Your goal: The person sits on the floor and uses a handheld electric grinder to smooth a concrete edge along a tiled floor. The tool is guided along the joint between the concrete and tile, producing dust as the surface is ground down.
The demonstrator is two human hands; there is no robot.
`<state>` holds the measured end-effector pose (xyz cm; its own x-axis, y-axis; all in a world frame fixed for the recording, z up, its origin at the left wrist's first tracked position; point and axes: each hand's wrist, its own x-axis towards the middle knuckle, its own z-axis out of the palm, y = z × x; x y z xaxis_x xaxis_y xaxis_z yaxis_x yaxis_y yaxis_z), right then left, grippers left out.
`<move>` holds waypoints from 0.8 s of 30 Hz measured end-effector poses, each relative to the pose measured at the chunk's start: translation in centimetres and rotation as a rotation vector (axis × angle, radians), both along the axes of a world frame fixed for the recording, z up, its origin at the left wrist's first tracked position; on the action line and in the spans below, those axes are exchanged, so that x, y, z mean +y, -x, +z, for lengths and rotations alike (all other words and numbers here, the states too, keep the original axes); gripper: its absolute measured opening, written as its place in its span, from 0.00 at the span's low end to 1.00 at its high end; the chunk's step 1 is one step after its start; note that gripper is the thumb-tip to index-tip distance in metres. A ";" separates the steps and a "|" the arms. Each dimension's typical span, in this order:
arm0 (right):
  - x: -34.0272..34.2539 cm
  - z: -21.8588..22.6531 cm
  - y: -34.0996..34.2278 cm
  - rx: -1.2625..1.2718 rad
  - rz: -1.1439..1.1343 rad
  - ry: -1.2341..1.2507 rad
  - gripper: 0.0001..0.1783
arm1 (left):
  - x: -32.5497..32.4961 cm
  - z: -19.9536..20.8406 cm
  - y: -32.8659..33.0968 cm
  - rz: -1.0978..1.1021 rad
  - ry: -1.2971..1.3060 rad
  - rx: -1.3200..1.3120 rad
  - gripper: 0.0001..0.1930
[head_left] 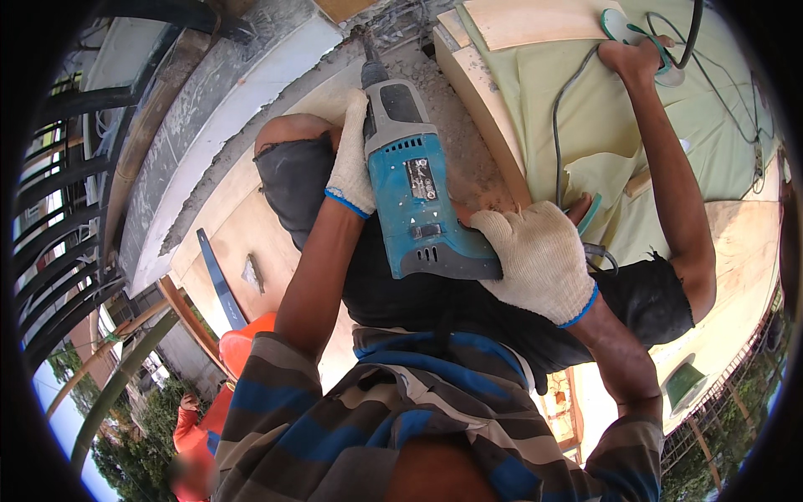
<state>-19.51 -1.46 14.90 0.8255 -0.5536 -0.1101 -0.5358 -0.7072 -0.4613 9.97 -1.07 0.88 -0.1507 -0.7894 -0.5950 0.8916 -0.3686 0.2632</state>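
The person is kneeling high on a building edge, with green plywood sheets (pixel 535 92) lying to the right and a grey concrete ledge (pixel 209 109) running along the left, and well below a figure in orange (pixel 196 427) is standing on the ground. Both gloved hands are gripping a blue rotary hammer drill (pixel 414 197), which is sitting over the person's lap and pointing away, its bit (pixel 365 42) reaching into rubble-strewn concrete (pixel 435 92) at the slab edge. The left hand (pixel 351 159) is wrapping closed around the front of the drill body just behind the chuck, and the right hand (pixel 542 259) is clamping shut around the rear handle (whether a finger is pressing the trigger cannot be told, since the glove is hiding it). A co-worker's bare arm is reaching in from the right, that hand (pixel 631 58) resting on a green-edged round thing (pixel 623 29) atop the plywood, with a grey cord (pixel 569 109) trailing close by. To do this well, I judge the person should be keeping the bit in line with the body of the tool, pushing steadily from the rear hand while the front hand is only steering, bracing the knees well back from the drop, and keeping the cord clear of the bit.
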 end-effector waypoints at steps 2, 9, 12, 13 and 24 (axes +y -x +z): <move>-0.1 0.1 -0.2 -0.013 -0.005 0.033 0.28 | -0.3 -0.1 -0.1 0.036 -0.021 -0.008 0.49; -0.7 1.4 -1.4 -0.034 -0.017 0.015 0.28 | -1.1 1.7 -1.5 -0.051 0.031 -0.031 0.43; -1.4 2.4 -1.6 -0.040 -0.026 -0.001 0.29 | -2.2 2.3 -2.2 -0.048 0.010 0.020 0.44; -1.7 2.7 -1.7 -0.044 -0.035 -0.009 0.29 | -2.5 2.3 -2.3 -0.070 0.046 0.029 0.44; -1.1 2.1 -0.5 -0.026 0.036 0.005 0.40 | -0.7 2.9 -0.7 -0.050 -0.039 -0.073 0.45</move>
<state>-18.98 -2.59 17.04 0.8474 -0.5239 -0.0862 -0.4980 -0.7280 -0.4711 10.63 -1.82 3.76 -0.1441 -0.7581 -0.6360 0.8508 -0.4231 0.3116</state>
